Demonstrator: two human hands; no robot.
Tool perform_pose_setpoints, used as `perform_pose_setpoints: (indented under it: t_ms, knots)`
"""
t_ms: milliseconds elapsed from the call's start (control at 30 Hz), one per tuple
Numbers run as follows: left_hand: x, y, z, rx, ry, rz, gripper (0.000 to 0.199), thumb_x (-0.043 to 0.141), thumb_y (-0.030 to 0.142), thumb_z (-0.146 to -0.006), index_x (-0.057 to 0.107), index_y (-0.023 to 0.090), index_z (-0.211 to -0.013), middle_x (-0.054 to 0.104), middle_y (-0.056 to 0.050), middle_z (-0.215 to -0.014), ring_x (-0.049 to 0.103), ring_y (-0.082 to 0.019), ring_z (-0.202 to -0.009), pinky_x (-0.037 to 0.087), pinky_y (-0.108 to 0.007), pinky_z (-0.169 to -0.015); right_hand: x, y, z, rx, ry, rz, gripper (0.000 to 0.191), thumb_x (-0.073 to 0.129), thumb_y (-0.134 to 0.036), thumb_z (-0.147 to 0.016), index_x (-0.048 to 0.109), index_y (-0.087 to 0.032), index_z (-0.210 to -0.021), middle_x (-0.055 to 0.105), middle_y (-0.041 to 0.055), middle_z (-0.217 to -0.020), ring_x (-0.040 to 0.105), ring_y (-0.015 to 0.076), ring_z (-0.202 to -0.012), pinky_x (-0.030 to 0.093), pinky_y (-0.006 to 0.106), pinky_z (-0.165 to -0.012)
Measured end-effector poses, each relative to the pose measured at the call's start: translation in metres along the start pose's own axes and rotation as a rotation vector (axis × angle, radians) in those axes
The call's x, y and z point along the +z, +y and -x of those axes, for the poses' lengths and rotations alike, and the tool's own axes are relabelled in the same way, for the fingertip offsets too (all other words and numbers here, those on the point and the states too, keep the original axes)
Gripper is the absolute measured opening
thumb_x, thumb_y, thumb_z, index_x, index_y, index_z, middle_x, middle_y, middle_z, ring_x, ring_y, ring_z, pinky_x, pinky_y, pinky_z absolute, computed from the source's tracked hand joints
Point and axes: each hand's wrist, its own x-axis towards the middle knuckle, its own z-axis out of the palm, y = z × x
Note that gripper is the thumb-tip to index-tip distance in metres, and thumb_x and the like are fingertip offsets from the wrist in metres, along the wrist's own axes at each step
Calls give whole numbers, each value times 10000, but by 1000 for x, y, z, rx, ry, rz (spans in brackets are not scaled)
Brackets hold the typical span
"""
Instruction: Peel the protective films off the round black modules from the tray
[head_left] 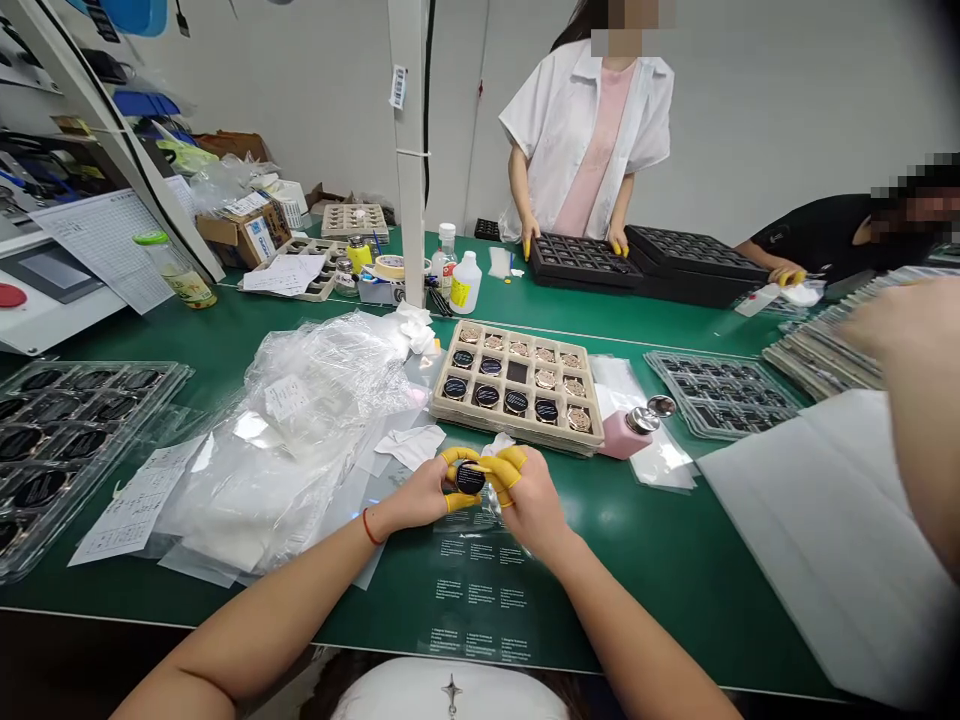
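Between yellow-covered fingertips, my left hand (pixel 427 492) holds a round black watch face (pixel 470 478) by its edge. My right hand (pixel 531 497) is closed at the disc's right side, its covered fingertips pressed together against the edge; whether they grip anything else is too small to tell. Just beyond my hands is a beige tray (pixel 480 410) with round black and rose-gold watch pieces in its compartments. A transparent sheet of printed labels (pixel 471 590) lies on the green table below my hands. White tissue (pixel 411 446) rests left of them.
Crumpled plastic bags (pixel 300 440) and a clear tray (pixel 90 410) lie left. A pink pump bottle (pixel 628 432), another clear tray (pixel 724 392) and white foam sheets (pixel 817 530) are right. Across the table, a person touches a black tray (pixel 585 262); another person's arm blurs at far right.
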Motion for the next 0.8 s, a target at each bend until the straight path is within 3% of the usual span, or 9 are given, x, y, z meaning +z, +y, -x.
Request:
perform_pose_setpoints:
  t_ms: [233, 400, 500, 600, 733, 800]
  knots:
    - [-3, -8, -2, -44, 56, 62, 477, 664, 277, -727, 462, 196, -1151, 586, -15, -885, 567, -125, -713, 472, -259, -671, 7, -8, 3, -86, -127, 206, 392, 417, 5, -726, 624, -262, -925, 557, 41, -850, 444, 203, -869, 262, 416, -1004]
    - [-11, -10, -1, -36, 100, 93, 499, 671, 229, -709, 450, 190, -1155, 574, -47, -1012, 579, -140, -799, 474, -267, -720, 13, -16, 8, -86, -87, 286, 372, 433, 14, -717, 618, -271, -868, 571, 23, -836, 448, 197, -872, 200, 444, -1039]
    - [-13, -8, -1, -28, 116, 70, 470, 655, 213, -721, 453, 186, -1145, 575, -41, -990, 573, -140, -803, 467, -267, -727, 18, -16, 10, -47, -73, 212, 375, 417, 10, -733, 620, -259, -898, 578, 36, -853, 456, 202, -883, 216, 457, -1032]
    - [-12, -5, -2, -40, 96, 68, 479, 666, 253, -726, 444, 191, -1146, 575, -27, -925, 561, -133, -760, 459, -257, -685, 15, -7, 8, 92, -64, -46, 282, 414, -90, -822, 609, -242, -958, 591, 49, -877, 486, 204, -888, 319, 447, -965]
    - [-8, -3, -2, -35, 111, 18, 470, 687, 292, -716, 463, 205, -1120, 562, -15, -897, 535, -122, -724, 440, -250, -651, 3, 9, 2, 479, 66, -403, 203, 407, -304, -902, 579, -221, -970, 606, 63, -935, 540, 201, -882, 443, 365, -794]
    - [-6, -3, -2, -40, 107, 18, 459, 686, 299, -717, 464, 200, -1106, 558, -11, -874, 541, -125, -727, 443, -253, -653, 0, 11, 2, 496, 73, -448, 207, 418, -331, -899, 581, -219, -961, 608, 70, -990, 547, 205, -928, 440, 376, -828]
